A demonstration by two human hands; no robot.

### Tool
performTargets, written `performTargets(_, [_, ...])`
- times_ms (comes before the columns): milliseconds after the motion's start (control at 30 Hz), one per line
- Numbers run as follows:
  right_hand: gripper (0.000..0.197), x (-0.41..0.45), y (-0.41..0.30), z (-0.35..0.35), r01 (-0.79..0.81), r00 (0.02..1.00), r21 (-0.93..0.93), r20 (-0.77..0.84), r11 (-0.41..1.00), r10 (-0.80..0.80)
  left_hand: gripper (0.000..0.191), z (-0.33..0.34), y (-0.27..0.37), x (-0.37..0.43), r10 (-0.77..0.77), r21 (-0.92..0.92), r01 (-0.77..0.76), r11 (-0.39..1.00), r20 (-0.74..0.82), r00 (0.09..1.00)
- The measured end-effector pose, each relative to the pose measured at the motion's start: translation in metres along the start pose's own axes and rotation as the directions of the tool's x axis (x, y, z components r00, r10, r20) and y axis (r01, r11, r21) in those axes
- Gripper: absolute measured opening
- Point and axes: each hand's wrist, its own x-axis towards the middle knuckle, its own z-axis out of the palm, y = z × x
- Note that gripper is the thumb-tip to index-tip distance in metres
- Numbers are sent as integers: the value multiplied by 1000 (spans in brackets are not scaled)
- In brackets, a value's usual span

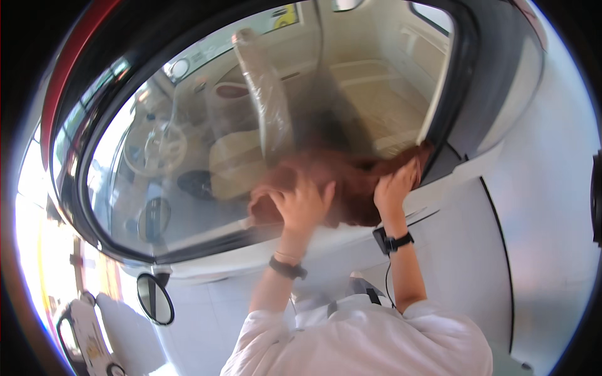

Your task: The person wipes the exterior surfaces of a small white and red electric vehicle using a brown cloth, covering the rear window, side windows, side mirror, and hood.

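A reddish-brown cloth [348, 176] lies bunched against the side window glass [211, 207] of a small white vehicle, along the window's lower edge. My left hand [303, 204], slightly blurred, rests on the cloth's left part with the fingers spread. Near the window's lower right corner, my right hand [395, 190] has its fingers curled over the other end of the cloth. There the cloth reaches the black window seal [439, 136]. A dark band is on my left wrist, and a black strap with a small device [388, 240] is on my right.
Through the glass show a steering wheel [155, 145], a plastic-wrapped seat back [265, 94] and a beige rear bench [381, 89]. A round side mirror [155, 299] juts out at lower left. The white door panel [461, 244] lies below the window. Another vehicle [87, 333] stands farther left.
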Motion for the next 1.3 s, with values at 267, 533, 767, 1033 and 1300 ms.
performTargets(267, [68, 1, -26, -28, -40, 987, 167, 163, 985, 12, 40, 9, -23, -63, 90, -154, -76, 985, 82, 993])
performTargets(533, [63, 118, -200, -21, 286, 944, 17, -173, 958, -279, 54, -36, -118, -8, -64, -85, 47, 995, -206, 976])
performTargets(767, [64, 61, -406, 2, 430, 893, 161, 71, 888, -445, 72, -84, -269, -55, -405, -10, 418, 908, -271, 873])
performTargets(1033, [54, -34, -536, 60, 566, 751, 448, 64, 692, -657, 76, -107, -360, -139, -678, 114, 709, 696, -219, 701])
performTargets(1300, [59, -130, -588, 103, 784, 461, 461, 16, 415, -887, 66, -99, -360, -215, -792, 46, 797, 602, -91, 603])
